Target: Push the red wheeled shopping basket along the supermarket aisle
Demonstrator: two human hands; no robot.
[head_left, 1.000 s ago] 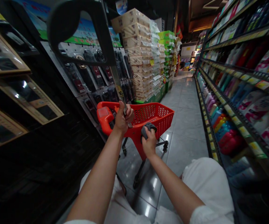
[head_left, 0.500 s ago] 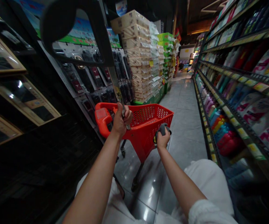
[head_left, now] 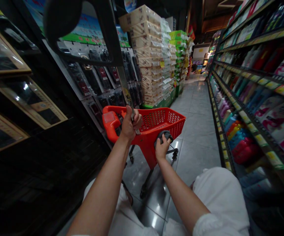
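Your left hand point(head_left: 130, 126) is shut tight on a long tool point(head_left: 122, 83) with a black loop handle that sticks up to the upper left. Your right hand point(head_left: 163, 149) is closed on a soft gray bundle point(head_left: 163, 136) by the red cart point(head_left: 144, 144). Both things are in your hands. Past the cart, stacked tissue packs point(head_left: 146, 49) rise on the left of the tile floor point(head_left: 196, 131), and full shelves point(head_left: 255, 82) line the right.

Shelf labels point(head_left: 261, 140) too small to read, dark object point(head_left: 164, 135) half hidden
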